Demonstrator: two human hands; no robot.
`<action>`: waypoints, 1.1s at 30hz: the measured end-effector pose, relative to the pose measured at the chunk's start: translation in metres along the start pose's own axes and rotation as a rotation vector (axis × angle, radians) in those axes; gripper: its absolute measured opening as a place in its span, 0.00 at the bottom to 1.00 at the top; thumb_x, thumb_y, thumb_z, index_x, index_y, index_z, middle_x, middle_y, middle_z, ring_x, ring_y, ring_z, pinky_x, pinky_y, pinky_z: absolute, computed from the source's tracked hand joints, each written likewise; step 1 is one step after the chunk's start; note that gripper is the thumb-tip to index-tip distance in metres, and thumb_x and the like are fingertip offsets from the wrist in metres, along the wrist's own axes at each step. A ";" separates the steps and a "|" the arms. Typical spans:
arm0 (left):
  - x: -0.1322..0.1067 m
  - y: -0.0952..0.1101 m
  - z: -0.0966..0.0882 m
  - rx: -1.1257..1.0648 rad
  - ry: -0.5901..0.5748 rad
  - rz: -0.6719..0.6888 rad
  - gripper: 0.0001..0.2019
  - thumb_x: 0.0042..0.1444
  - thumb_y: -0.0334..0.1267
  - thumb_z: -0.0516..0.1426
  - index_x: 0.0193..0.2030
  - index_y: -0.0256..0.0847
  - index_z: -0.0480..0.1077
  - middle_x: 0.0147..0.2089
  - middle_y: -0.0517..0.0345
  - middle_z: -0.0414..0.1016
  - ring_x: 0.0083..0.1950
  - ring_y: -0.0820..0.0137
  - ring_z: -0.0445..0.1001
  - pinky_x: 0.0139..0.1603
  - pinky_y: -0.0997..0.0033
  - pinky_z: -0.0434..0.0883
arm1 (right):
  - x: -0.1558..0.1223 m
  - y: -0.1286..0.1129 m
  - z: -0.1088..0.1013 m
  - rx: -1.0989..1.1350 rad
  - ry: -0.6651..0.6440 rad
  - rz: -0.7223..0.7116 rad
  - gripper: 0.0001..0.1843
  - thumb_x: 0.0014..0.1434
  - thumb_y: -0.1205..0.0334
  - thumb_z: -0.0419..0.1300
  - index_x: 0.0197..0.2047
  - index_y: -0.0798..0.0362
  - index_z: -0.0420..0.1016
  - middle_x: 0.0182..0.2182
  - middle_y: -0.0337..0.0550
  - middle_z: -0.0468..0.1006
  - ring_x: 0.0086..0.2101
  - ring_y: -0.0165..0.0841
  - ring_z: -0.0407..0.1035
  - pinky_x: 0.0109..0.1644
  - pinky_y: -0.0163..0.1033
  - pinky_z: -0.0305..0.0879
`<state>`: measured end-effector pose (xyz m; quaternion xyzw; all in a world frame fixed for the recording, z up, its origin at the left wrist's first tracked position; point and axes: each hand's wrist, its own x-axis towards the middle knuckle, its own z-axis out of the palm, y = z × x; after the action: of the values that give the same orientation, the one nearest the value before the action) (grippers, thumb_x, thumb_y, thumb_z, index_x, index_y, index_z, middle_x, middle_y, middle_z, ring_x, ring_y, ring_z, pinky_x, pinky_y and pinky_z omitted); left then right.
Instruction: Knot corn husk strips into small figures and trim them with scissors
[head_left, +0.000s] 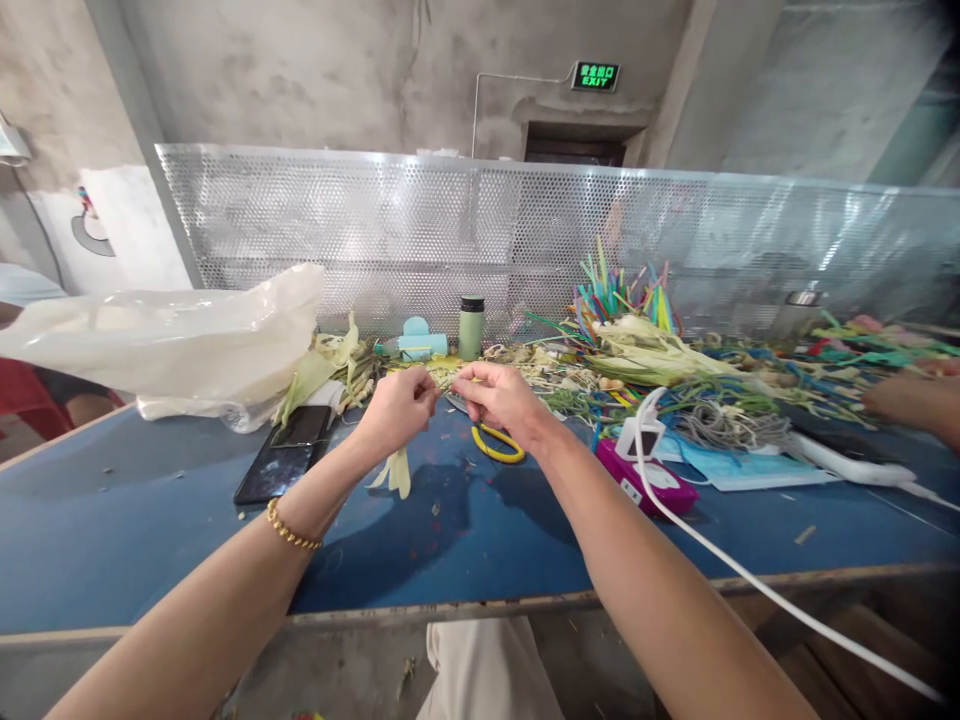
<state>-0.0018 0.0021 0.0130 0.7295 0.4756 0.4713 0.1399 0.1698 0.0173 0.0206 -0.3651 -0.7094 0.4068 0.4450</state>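
My left hand (401, 408) is closed in a pinch over the middle of the blue table. A pale corn husk strip (397, 474) hangs below its palm. Facing it at the same height, my right hand (501, 398) is also pinched, its fingertips almost meeting the left ones. What lies between the right fingertips is too small to make out. Just under the right hand lie scissors with yellow handles (501, 455), their blades mostly hidden.
Left are a phone (289, 455) and a large plastic bag (202, 335). Behind stand a green bottle (472, 330) and coloured stems (622, 295). Right are corn husks (652, 352), a purple power strip (645, 480) with a white cable, a blue mask (750, 468) and another person's hand (915, 395).
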 end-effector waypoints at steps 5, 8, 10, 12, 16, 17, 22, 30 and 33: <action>0.000 -0.002 0.000 0.060 -0.148 -0.070 0.09 0.49 0.28 0.55 0.21 0.42 0.66 0.15 0.61 0.69 0.17 0.70 0.68 0.24 0.73 0.59 | 0.001 0.007 -0.004 -0.056 -0.094 0.098 0.10 0.54 0.56 0.61 0.30 0.54 0.71 0.11 0.33 0.68 0.11 0.22 0.47 0.16 0.30 0.40; 0.000 -0.010 0.004 0.133 -0.214 -0.102 0.12 0.47 0.26 0.55 0.16 0.42 0.64 0.12 0.60 0.64 0.14 0.70 0.64 0.23 0.72 0.57 | 0.005 0.017 -0.004 -0.236 -0.093 0.043 0.10 0.54 0.58 0.61 0.26 0.56 0.73 0.10 0.34 0.67 0.12 0.23 0.55 0.19 0.30 0.49; 0.001 -0.019 0.007 0.148 -0.205 -0.078 0.15 0.44 0.24 0.56 0.12 0.42 0.62 0.11 0.61 0.61 0.13 0.71 0.61 0.22 0.72 0.55 | 0.007 0.023 -0.004 -0.341 -0.084 0.006 0.12 0.54 0.58 0.62 0.24 0.56 0.73 0.11 0.36 0.69 0.15 0.25 0.61 0.23 0.31 0.55; 0.001 -0.027 0.008 0.127 -0.155 -0.027 0.16 0.41 0.23 0.57 0.10 0.42 0.61 0.10 0.62 0.59 0.13 0.72 0.59 0.22 0.72 0.55 | 0.008 0.026 -0.003 -0.400 -0.087 -0.014 0.14 0.55 0.57 0.62 0.22 0.56 0.73 0.13 0.38 0.71 0.17 0.27 0.64 0.25 0.32 0.57; -0.001 -0.029 0.008 0.163 -0.177 0.009 0.15 0.40 0.22 0.58 0.10 0.42 0.61 0.11 0.62 0.58 0.16 0.71 0.62 0.25 0.72 0.60 | 0.007 0.023 0.000 -0.433 -0.109 -0.061 0.14 0.56 0.58 0.61 0.22 0.56 0.72 0.16 0.40 0.74 0.21 0.28 0.66 0.27 0.32 0.57; -0.002 -0.027 0.007 0.226 -0.227 0.001 0.14 0.41 0.22 0.57 0.12 0.41 0.63 0.12 0.61 0.60 0.18 0.70 0.64 0.27 0.71 0.61 | 0.006 0.022 0.001 -0.432 -0.122 -0.080 0.14 0.57 0.59 0.60 0.23 0.57 0.73 0.17 0.40 0.75 0.21 0.27 0.66 0.27 0.32 0.57; -0.006 -0.013 0.007 0.547 -0.433 0.075 0.12 0.49 0.23 0.50 0.28 0.37 0.74 0.23 0.52 0.72 0.27 0.65 0.72 0.33 0.69 0.64 | 0.003 0.016 0.007 -0.380 -0.181 -0.159 0.09 0.56 0.64 0.59 0.25 0.57 0.75 0.20 0.38 0.75 0.23 0.26 0.66 0.29 0.30 0.58; -0.001 -0.014 0.008 0.483 -0.357 0.072 0.13 0.50 0.21 0.48 0.32 0.37 0.72 0.27 0.54 0.75 0.27 0.69 0.73 0.32 0.73 0.64 | -0.003 0.001 -0.009 -0.611 -0.149 -0.071 0.17 0.60 0.57 0.59 0.24 0.57 0.78 0.14 0.36 0.69 0.16 0.27 0.62 0.24 0.33 0.53; 0.000 -0.015 0.008 0.401 -0.326 0.046 0.13 0.50 0.21 0.47 0.32 0.37 0.71 0.24 0.58 0.74 0.23 0.72 0.70 0.31 0.74 0.65 | 0.006 0.012 -0.013 -0.745 0.062 -0.218 0.08 0.56 0.64 0.63 0.27 0.56 0.80 0.23 0.41 0.79 0.27 0.31 0.71 0.32 0.33 0.59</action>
<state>-0.0036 0.0122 -0.0010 0.8196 0.5141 0.2465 0.0566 0.1818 0.0304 0.0158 -0.4364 -0.8293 0.0605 0.3437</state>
